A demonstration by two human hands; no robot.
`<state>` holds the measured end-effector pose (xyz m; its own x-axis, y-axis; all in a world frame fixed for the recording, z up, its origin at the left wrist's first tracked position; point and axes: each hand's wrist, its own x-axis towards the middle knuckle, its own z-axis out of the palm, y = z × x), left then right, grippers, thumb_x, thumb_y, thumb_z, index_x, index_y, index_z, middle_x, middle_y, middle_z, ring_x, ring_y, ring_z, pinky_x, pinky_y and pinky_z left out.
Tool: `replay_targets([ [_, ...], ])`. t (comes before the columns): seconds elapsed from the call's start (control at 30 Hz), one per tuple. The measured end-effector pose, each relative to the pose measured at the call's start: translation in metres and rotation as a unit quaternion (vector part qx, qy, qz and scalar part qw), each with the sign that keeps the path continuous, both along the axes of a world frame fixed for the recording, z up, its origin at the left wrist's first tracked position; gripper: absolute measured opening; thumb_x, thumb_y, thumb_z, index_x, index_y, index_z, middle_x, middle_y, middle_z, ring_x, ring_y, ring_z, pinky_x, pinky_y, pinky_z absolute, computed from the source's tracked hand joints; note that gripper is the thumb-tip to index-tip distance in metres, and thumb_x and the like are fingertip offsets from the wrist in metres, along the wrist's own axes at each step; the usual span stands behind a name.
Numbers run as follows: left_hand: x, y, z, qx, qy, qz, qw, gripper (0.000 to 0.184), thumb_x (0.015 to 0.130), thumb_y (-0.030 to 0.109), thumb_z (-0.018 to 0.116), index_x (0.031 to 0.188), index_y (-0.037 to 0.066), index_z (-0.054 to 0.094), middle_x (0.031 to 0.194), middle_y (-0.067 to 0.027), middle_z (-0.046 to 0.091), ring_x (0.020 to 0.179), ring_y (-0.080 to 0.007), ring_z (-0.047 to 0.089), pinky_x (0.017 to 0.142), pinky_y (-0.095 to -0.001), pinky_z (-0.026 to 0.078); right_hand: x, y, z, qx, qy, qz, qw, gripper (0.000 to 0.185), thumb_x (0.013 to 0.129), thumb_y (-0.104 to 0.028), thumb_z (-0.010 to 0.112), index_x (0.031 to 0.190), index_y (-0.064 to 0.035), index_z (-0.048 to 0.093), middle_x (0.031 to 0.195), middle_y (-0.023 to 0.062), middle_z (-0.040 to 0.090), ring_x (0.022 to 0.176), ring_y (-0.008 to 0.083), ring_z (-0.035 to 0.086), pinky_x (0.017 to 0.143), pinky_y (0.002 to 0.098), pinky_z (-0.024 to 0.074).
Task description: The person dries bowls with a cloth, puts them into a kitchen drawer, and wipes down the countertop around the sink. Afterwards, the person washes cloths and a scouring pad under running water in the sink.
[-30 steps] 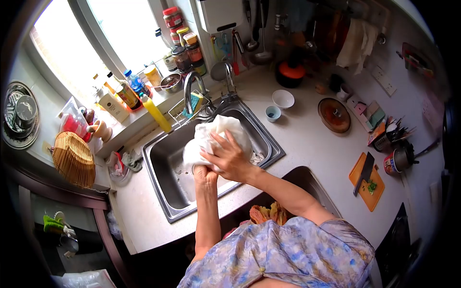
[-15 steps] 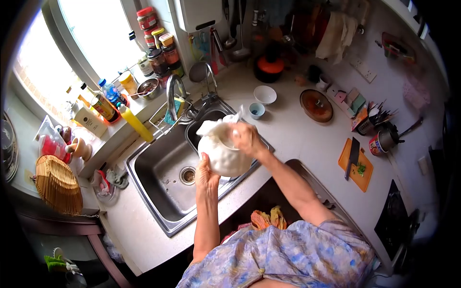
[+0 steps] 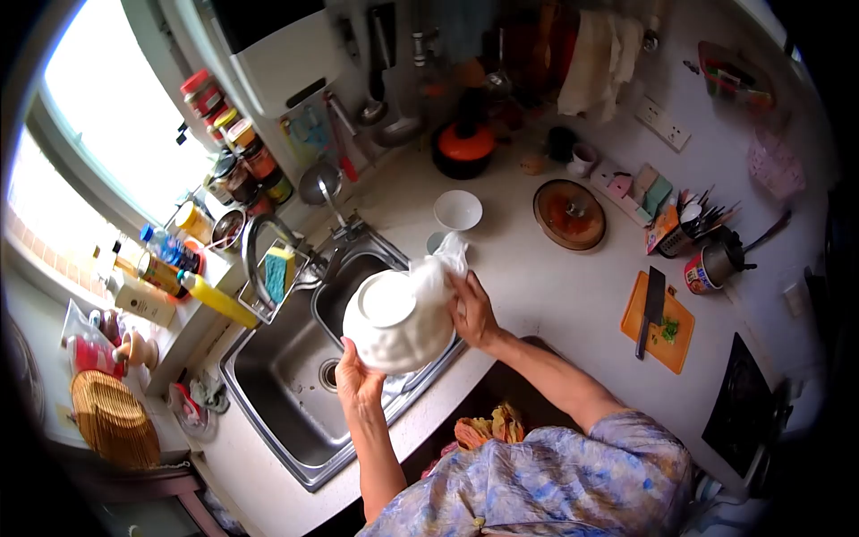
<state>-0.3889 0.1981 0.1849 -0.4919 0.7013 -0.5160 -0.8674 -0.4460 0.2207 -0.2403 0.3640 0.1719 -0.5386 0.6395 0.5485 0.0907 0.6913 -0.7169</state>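
A white ribbed bowl (image 3: 407, 342) is held over the sink, tilted so that its round foot faces up to me. My left hand (image 3: 361, 380) grips the bowl by its near left side, with the thumb on the outer wall. In my right hand (image 3: 474, 309) is a thin white cloth (image 3: 440, 268), bunched against the bowl's upper right side; whether it is fabric or paper is unclear. Part of the right fingers is hidden behind the cloth. Below the bowl lies the double steel sink (image 3: 268, 380), with its tap (image 3: 259, 237) at the back.
A white bowl (image 3: 458, 210) stands on the counter behind the sink, near a glass lid (image 3: 570, 215). At the right, a knife (image 3: 651, 309) lies across an orange cutting board (image 3: 633, 318) with chopped greens. A yellow bottle (image 3: 219, 300) and several jars line the sill.
The bowl has been turned, so its foot now faces me. My right hand and the cloth have moved from the bowl's top onto its outer right side. The camera view has also shifted.
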Motion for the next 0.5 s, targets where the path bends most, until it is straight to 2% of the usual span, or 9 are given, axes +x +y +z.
replay_targets([
  [0.03,0.004,0.005,0.003,0.012,-0.009,-0.003,1.000,0.036,0.089,0.026,0.049,0.114,0.001,0.049,0.117,-0.0124,0.055,0.110,-0.0265,0.051,0.098,-0.0484,0.035,0.001,0.018,0.000,-0.043,-0.014,-0.016,0.999,0.032,0.081,-0.005,0.051,0.111,0.0031,0.050,0.106,0.0211,0.049,0.093,0.0377,0.050,0.082,0.0401,0.0433],
  [0.07,0.009,0.011,0.008,0.004,-0.007,-0.004,1.000,0.037,0.090,0.027,0.048,0.116,0.000,0.048,0.117,-0.0129,0.054,0.110,-0.0267,0.050,0.098,-0.0483,0.035,0.001,0.036,-0.002,0.010,-0.013,-0.031,0.999,0.033,0.081,-0.002,0.051,0.113,0.0028,0.049,0.104,0.0218,0.050,0.091,0.0368,0.052,0.079,0.0381,0.0446],
  [0.1,0.014,0.015,0.010,0.036,0.000,-0.031,0.999,0.039,0.090,0.028,0.046,0.118,0.001,0.047,0.119,-0.0132,0.053,0.111,-0.0269,0.050,0.097,-0.0483,0.036,0.005,0.053,0.002,0.009,-0.010,-0.043,0.999,0.033,0.081,-0.002,0.051,0.113,0.0028,0.049,0.104,0.0218,0.050,0.091,0.0368,0.052,0.079,0.0381,0.0446],
  [0.17,0.023,0.022,0.018,0.029,0.029,-0.039,0.998,0.039,0.090,0.025,0.048,0.120,0.001,0.045,0.120,-0.0129,0.052,0.111,-0.0291,0.048,0.097,-0.0511,0.034,0.013,0.087,0.019,0.059,0.031,-0.050,0.997,0.034,0.079,0.001,0.051,0.113,0.0022,0.049,0.102,0.0201,0.051,0.090,0.0368,0.053,0.079,0.0389,0.0442],
  [0.23,0.029,0.026,0.016,0.024,0.088,-0.037,0.995,0.041,0.089,0.026,0.049,0.121,0.001,0.044,0.121,-0.0131,0.051,0.112,-0.0295,0.048,0.096,-0.0524,0.035,0.035,0.122,0.052,0.123,0.054,-0.120,0.984,0.041,0.074,0.005,0.051,0.114,0.0000,0.049,0.106,0.0188,0.051,0.094,0.0346,0.053,0.081,0.0381,0.0440],
  [0.3,0.032,0.026,0.015,0.004,0.105,-0.025,0.994,0.042,0.088,0.027,0.051,0.121,0.002,0.044,0.121,-0.0129,0.051,0.112,-0.0295,0.048,0.095,-0.0522,0.036,0.063,0.155,0.086,0.079,0.098,-0.173,0.977,0.036,0.082,-0.004,0.049,0.118,0.0019,0.047,0.112,0.0173,0.052,0.104,0.0296,0.051,0.087,0.0364,0.0410],
  [0.37,0.034,0.024,0.010,-0.027,0.119,-0.014,0.993,0.042,0.088,0.026,0.051,0.121,0.002,0.044,0.121,-0.0126,0.051,0.112,-0.0294,0.048,0.095,-0.0517,0.036,0.088,0.190,0.133,0.222,0.171,-0.285,0.917,0.038,0.088,-0.016,0.043,0.123,0.0012,0.043,0.118,0.0166,0.049,0.108,0.0284,0.048,0.090,0.0372,0.0385],
  [0.43,0.034,0.021,0.003,-0.040,0.114,-0.010,0.993,0.044,0.088,0.025,0.051,0.125,0.004,0.041,0.125,-0.0114,0.047,0.115,-0.0295,0.045,0.097,-0.0529,0.034,0.109,0.233,0.186,0.328,0.251,-0.331,0.849,0.043,0.090,-0.024,0.041,0.126,0.0004,0.040,0.121,0.0179,0.047,0.110,0.0301,0.046,0.093,0.0380,0.0361],
  [0.5,0.047,0.033,0.022,-0.098,0.097,0.030,0.990,0.030,0.086,0.020,0.055,0.108,0.000,0.053,0.104,-0.0166,0.060,0.096,-0.0292,0.058,0.080,-0.0461,0.047,0.122,0.273,0.241,0.419,0.280,-0.364,0.783,0.046,0.088,-0.026,0.044,0.126,0.0001,0.039,0.121,0.0185,0.045,0.112,0.0301,0.043,0.093,0.0397,0.0343],
])
